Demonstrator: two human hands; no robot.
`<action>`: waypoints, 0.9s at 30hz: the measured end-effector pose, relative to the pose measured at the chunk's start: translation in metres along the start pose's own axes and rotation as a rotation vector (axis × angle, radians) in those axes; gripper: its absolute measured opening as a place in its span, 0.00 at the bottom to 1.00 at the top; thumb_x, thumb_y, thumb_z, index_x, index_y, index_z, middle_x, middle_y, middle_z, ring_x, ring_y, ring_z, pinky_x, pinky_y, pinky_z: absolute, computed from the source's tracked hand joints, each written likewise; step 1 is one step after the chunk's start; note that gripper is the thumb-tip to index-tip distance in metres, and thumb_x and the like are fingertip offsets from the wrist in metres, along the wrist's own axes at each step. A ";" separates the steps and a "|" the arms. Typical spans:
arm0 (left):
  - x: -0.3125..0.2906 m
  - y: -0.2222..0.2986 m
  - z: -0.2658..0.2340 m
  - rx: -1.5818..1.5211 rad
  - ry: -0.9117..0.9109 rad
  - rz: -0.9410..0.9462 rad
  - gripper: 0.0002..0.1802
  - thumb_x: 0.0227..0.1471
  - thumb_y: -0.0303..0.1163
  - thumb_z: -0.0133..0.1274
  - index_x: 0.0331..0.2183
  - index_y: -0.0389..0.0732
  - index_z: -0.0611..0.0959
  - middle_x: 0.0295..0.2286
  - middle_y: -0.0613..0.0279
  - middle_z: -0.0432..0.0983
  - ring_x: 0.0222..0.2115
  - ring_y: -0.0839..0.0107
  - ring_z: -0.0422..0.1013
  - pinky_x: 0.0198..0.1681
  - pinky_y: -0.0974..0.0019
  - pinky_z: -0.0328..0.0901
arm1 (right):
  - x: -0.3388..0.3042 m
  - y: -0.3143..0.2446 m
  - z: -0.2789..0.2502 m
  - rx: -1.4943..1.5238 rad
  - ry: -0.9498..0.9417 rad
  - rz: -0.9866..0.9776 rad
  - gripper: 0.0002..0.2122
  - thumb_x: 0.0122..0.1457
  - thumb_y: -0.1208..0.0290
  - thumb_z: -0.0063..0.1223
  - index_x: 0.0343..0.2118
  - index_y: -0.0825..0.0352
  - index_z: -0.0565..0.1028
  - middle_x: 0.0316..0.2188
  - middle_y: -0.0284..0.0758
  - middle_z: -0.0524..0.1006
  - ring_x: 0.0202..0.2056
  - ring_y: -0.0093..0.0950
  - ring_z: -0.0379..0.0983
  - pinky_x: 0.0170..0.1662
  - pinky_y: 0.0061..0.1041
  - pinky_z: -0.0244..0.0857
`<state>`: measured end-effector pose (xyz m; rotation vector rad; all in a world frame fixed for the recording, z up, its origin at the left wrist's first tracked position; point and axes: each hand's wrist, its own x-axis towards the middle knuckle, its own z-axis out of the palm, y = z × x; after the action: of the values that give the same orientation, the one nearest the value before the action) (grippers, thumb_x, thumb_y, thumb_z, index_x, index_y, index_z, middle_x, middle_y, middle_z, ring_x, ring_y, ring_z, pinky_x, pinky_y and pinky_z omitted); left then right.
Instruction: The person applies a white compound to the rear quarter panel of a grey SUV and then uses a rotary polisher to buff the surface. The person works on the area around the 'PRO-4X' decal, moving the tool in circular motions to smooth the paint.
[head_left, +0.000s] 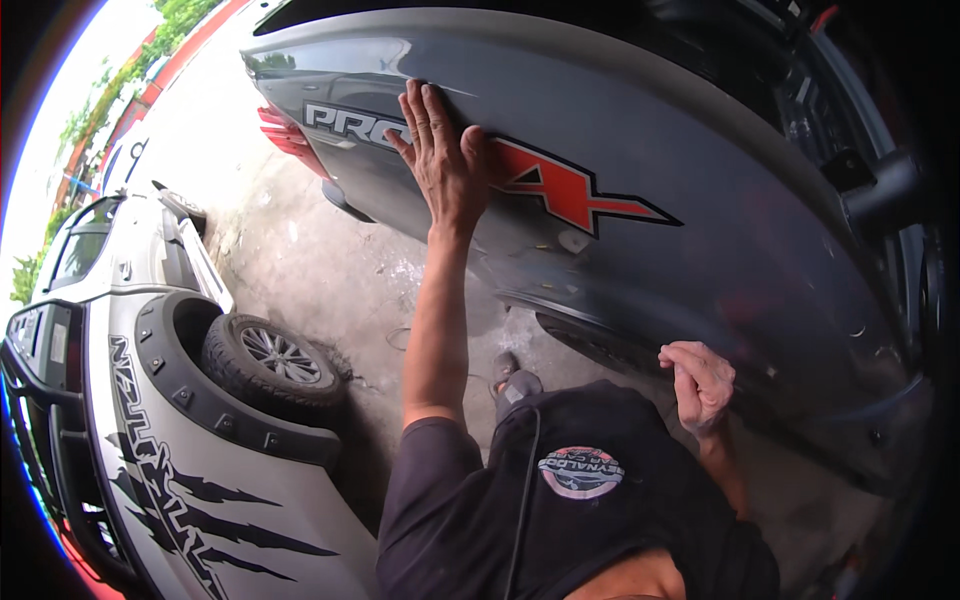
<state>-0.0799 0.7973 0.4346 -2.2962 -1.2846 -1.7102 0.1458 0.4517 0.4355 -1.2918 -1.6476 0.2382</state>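
My left hand (440, 160) lies on the dark grey side panel (690, 150) of a vehicle, its fingers stretched and spread. It covers the middle of a decal, with pale lettering on one side and a red, black-edged shape (565, 190) on the other. Lower and to the right, my right hand (703, 385) hangs apart from the panel, near my body. Its fingers are bent and held together with the thumb close to them. Whitish dust coats that hand. Nothing shows in it, though its palm is partly hidden.
A white vehicle (265, 500) with black graphics and dark wheel-arch trim stands at left, its wheel (275, 360) turned outward. Concrete floor (300, 235) runs between both vehicles. The grey vehicle's red tail light (288, 135) is at the far left end. A thin dark cord (524, 500) crosses my shirt.
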 end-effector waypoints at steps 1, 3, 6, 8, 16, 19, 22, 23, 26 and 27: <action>0.013 -0.021 -0.005 0.010 0.018 -0.013 0.44 0.70 0.59 0.32 0.71 0.35 0.54 0.72 0.48 0.45 0.73 0.50 0.38 0.71 0.35 0.24 | 0.003 0.000 0.010 0.005 0.007 0.022 0.16 0.54 0.92 0.45 0.41 0.73 0.80 0.31 0.44 0.81 0.28 0.32 0.80 0.34 0.26 0.75; 0.041 -0.065 -0.014 -0.012 0.048 -0.055 0.43 0.70 0.59 0.31 0.71 0.36 0.54 0.72 0.49 0.45 0.73 0.51 0.39 0.71 0.35 0.25 | 0.011 -0.006 0.032 0.009 0.033 0.057 0.16 0.54 0.92 0.45 0.41 0.72 0.81 0.31 0.43 0.81 0.28 0.30 0.80 0.34 0.25 0.75; 0.079 -0.124 -0.030 -0.006 0.067 -0.099 0.42 0.71 0.58 0.30 0.71 0.35 0.54 0.72 0.49 0.45 0.73 0.52 0.39 0.71 0.36 0.28 | 0.032 -0.020 0.062 0.010 -0.015 0.067 0.15 0.54 0.91 0.45 0.40 0.72 0.81 0.31 0.43 0.81 0.28 0.30 0.80 0.34 0.25 0.74; 0.104 -0.156 -0.046 -0.002 0.060 -0.130 0.43 0.70 0.59 0.27 0.70 0.34 0.53 0.71 0.45 0.45 0.73 0.50 0.39 0.72 0.38 0.31 | 0.047 -0.023 0.082 0.008 -0.057 0.038 0.15 0.52 0.91 0.46 0.40 0.73 0.81 0.30 0.42 0.81 0.28 0.30 0.80 0.33 0.25 0.74; 0.102 -0.117 -0.037 -0.010 0.100 0.063 0.43 0.69 0.58 0.39 0.72 0.40 0.53 0.70 0.31 0.35 0.71 0.34 0.30 0.71 0.34 0.27 | 0.088 -0.037 0.141 -0.015 -0.161 0.007 0.16 0.46 0.89 0.49 0.39 0.72 0.82 0.31 0.42 0.82 0.26 0.32 0.79 0.29 0.28 0.74; 0.074 -0.025 -0.014 -0.200 -0.072 0.385 0.41 0.64 0.66 0.39 0.70 0.58 0.61 0.71 0.38 0.41 0.72 0.38 0.31 0.69 0.29 0.22 | 0.103 -0.039 0.158 -0.013 -0.197 -0.019 0.17 0.45 0.89 0.49 0.39 0.72 0.82 0.31 0.42 0.82 0.26 0.33 0.79 0.30 0.29 0.74; 0.083 -0.021 -0.012 -0.064 -0.119 0.493 0.40 0.62 0.71 0.35 0.68 0.65 0.65 0.71 0.44 0.46 0.72 0.40 0.33 0.68 0.27 0.19 | 0.122 -0.046 0.173 0.011 -0.229 -0.045 0.18 0.45 0.89 0.49 0.39 0.72 0.82 0.30 0.42 0.82 0.27 0.34 0.80 0.30 0.30 0.75; 0.089 -0.024 -0.011 -0.013 -0.111 0.513 0.40 0.61 0.72 0.34 0.68 0.66 0.66 0.71 0.45 0.48 0.73 0.41 0.34 0.68 0.26 0.19 | 0.126 -0.046 0.176 0.015 -0.228 -0.045 0.18 0.45 0.89 0.49 0.39 0.72 0.82 0.30 0.42 0.82 0.27 0.34 0.80 0.31 0.30 0.75; 0.140 -0.090 -0.030 -0.045 0.033 0.280 0.44 0.62 0.70 0.38 0.70 0.54 0.63 0.71 0.45 0.44 0.72 0.39 0.32 0.69 0.28 0.23 | 0.128 -0.041 0.180 -0.004 -0.223 -0.017 0.18 0.45 0.90 0.50 0.39 0.73 0.82 0.30 0.42 0.82 0.28 0.35 0.80 0.32 0.30 0.75; 0.158 -0.108 -0.039 0.035 0.035 0.250 0.46 0.64 0.64 0.40 0.72 0.47 0.56 0.72 0.46 0.42 0.72 0.38 0.33 0.69 0.28 0.32 | 0.125 -0.039 0.182 0.002 -0.218 0.000 0.18 0.45 0.90 0.50 0.39 0.73 0.82 0.31 0.42 0.82 0.28 0.35 0.80 0.32 0.30 0.75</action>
<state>-0.1647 0.9459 0.5284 -2.2819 -0.9649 -1.6242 -0.0123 0.6095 0.4424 -1.3009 -1.8295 0.3920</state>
